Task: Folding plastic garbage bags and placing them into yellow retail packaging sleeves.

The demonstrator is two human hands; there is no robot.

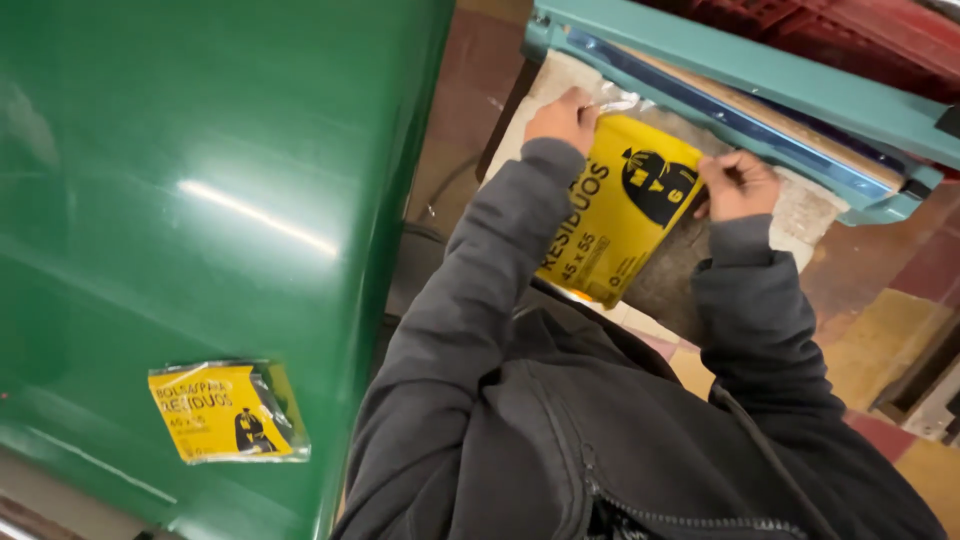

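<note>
Head view: both hands [565, 118] [738, 184] grip yellow packet [620, 215] at sealer's [740, 95] edge.

A single view, from a camera worn on the person's head, looks steeply down over the chest and both grey sleeves. It sits close to the body, so the jacket fills the near lower edge. It faces forward toward the teal sealing machine [760, 90] at the far right. The frame is tilted, and a green surface [200, 200] fills the left.
</note>
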